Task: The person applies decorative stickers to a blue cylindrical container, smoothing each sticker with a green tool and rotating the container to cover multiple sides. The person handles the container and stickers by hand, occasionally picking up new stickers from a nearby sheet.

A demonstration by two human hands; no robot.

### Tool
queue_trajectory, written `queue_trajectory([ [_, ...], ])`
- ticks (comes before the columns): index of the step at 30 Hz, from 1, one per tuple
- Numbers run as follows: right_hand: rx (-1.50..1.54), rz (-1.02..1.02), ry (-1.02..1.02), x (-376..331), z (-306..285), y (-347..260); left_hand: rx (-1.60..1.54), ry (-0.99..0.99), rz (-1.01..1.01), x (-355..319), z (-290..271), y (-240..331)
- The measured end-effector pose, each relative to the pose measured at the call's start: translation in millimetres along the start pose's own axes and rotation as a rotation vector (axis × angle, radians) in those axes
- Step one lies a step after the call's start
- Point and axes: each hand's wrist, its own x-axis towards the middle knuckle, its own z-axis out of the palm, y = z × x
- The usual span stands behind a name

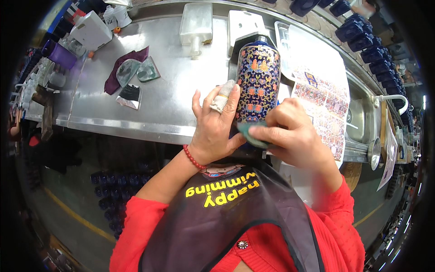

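Observation:
A dark blue bottle (258,81), covered in a colourful floral pattern, lies in front of me with its neck pointing away. My left hand (215,120) is at its lower left side, index finger along the edge and thumb by the base; the other fingers spread away from it. Pale cloth wraps one of these fingers. My right hand (290,127) pinches a flat green scraper-like pad (253,136), pressed against the bottle's lower end. Whether the pad is stiff or soft I cannot tell. The right hand is slightly blurred.
Printed pattern sheets (324,118) lie right of the bottle, before a sink (360,113). On the metal table (174,86), a purple cloth (118,75) lies with greenish flat pads (147,70). A clear container (196,27) stands at the back; blue bottles (369,43) line the far right.

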Motion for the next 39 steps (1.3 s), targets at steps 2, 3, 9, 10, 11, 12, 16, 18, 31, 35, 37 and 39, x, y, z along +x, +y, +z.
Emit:
queue_trajectory([
  [2, 0.235, 0.103, -0.043, 2.0, -4.9, -0.4, -0.006, 0.005, 0.021, -1.1, 1.9, -0.4],
  [3, 0.320, 0.100, 0.063, 4.8, -4.4, 3.7, 0.001, 0.003, 0.020, -1.8, 2.5, -0.5],
  [9, -0.213, -0.106, 0.237, -7.2, 6.5, 12.1, 0.029, 0.002, -0.001, -12.2, 2.7, 2.0],
  [10, -0.055, -0.143, 0.125, -17.5, 10.2, 3.9, 0.032, -0.013, -0.018, -14.5, 2.8, 2.7],
  [11, 0.157, -0.114, -0.061, -27.7, 7.8, -0.6, 0.028, -0.007, -0.014, -15.6, 3.6, 2.9],
  [12, 0.297, 0.019, -0.066, -35.5, 8.5, -1.2, 0.025, -0.005, -0.013, -17.7, 4.1, 4.2],
  [16, 0.194, 0.259, 0.204, -53.0, 10.9, 4.1, 0.031, 0.011, 0.013, -22.2, 4.0, 9.3],
  [18, 0.130, 0.164, 0.219, -56.8, 14.9, 4.3, 0.052, 0.021, 0.018, -22.1, 2.8, 9.6],
  [31, 0.346, 0.218, 0.205, -71.6, 15.7, -0.5, -0.434, -0.003, -0.185, -6.1, -4.1, 15.2],
  [35, 0.285, 0.336, 0.270, -74.9, 18.1, -2.1, -0.338, -0.015, -0.249, 2.5, 0.3, 21.7],
  [37, 0.284, 0.308, 0.298, -76.3, 20.2, -1.6, -0.380, -0.061, -0.285, 2.7, -0.7, 20.9],
  [39, 0.280, 0.330, 0.307, -77.1, 21.6, -0.8, -0.460, -0.062, -0.282, 1.8, -0.4, 18.5],
])
